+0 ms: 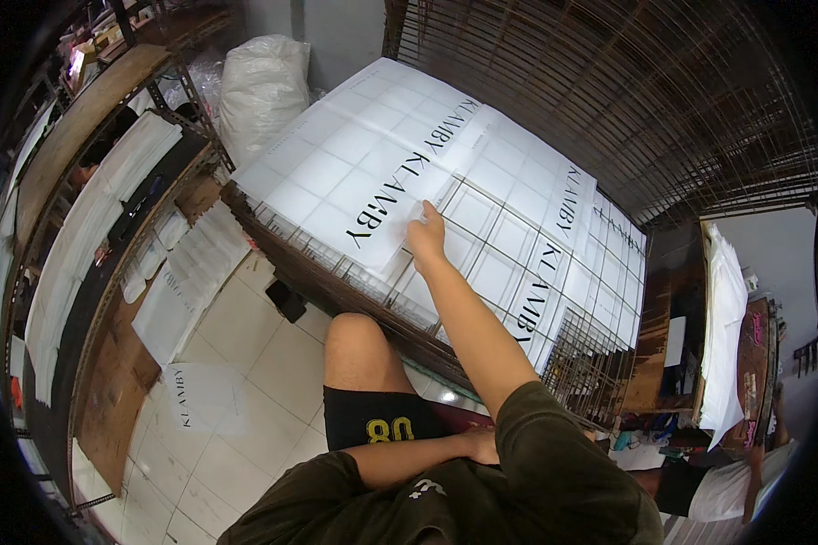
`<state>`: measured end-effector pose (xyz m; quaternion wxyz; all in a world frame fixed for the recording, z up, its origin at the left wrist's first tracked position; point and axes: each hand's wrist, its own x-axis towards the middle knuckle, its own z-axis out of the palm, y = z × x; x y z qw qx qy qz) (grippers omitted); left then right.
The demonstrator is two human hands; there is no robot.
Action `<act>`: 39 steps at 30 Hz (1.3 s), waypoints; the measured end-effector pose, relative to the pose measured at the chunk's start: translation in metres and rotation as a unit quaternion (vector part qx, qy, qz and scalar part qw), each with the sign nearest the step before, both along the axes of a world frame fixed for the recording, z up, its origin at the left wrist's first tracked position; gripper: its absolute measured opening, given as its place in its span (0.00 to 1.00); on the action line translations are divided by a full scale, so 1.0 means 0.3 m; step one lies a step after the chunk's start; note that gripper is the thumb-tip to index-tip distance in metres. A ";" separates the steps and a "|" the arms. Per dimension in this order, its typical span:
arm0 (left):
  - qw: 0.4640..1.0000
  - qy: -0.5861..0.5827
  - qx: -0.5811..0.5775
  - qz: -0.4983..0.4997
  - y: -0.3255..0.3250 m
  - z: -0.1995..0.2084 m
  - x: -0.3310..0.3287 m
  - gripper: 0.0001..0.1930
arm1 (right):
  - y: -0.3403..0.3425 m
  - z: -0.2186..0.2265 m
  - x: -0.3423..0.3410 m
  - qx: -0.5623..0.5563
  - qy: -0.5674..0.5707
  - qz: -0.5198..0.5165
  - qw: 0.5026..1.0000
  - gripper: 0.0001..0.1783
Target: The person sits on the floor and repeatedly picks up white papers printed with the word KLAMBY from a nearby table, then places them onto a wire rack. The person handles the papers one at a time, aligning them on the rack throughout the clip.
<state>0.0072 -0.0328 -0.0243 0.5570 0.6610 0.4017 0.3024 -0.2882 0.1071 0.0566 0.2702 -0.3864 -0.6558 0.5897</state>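
Note:
My right hand [426,238] reaches out over a wire drying rack [482,213], its fingers closed at the edge of a thin white printed sheet [336,173] with large black lettering. The fingertips are partly hidden, but they seem to pinch that edge. More printed sheets [554,263] lie across the grid, wires showing beside and through them. Bent across my body, my left arm ends with my left hand [483,446] tucked beneath my right upper arm; its fingers are hidden.
Raised wire shelves [609,91] lean at the back right. A shelf unit with paper stacks [100,236] stands left, with a white plastic sack [264,86] behind it. One printed sheet [204,400] lies on the tiled floor. Another person's limb [682,490] shows at lower right.

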 end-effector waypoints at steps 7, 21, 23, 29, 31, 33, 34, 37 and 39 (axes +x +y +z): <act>0.998 0.043 -0.040 -0.029 -0.008 0.143 -0.070 0.40 | -0.011 0.024 0.003 -0.014 -0.009 0.001 1.000 0.35; 0.998 0.063 -0.015 -0.013 -0.020 0.138 -0.059 0.38 | 0.000 0.014 0.056 0.063 -0.035 0.033 0.997 0.36; 0.998 0.058 -0.021 0.000 -0.026 0.137 -0.057 0.38 | 0.002 0.018 0.059 0.073 -0.046 0.039 0.995 0.35; 1.000 0.014 0.006 0.006 -0.021 0.144 -0.074 0.37 | -0.017 0.079 0.069 0.042 -0.052 0.061 0.996 0.34; 0.999 0.039 -0.006 -0.008 -0.019 0.164 -0.077 0.37 | 0.016 0.031 0.061 0.045 -0.051 0.055 0.996 0.35; 0.998 0.061 0.000 -0.009 -0.015 0.118 -0.049 0.38 | 0.017 0.020 0.052 0.036 -0.048 0.049 0.997 0.37; 0.997 0.071 0.014 -0.003 -0.007 0.025 0.010 0.38 | 0.008 0.035 0.054 0.026 -0.047 0.045 0.998 0.37; 0.997 0.066 -0.026 0.021 -0.014 -0.012 0.018 0.34 | -0.016 0.101 0.095 -0.034 0.023 0.049 0.998 0.40; 0.993 0.086 -0.078 -0.008 -0.018 0.044 -0.003 0.30 | -0.048 0.184 0.189 -0.064 0.053 0.058 0.995 0.40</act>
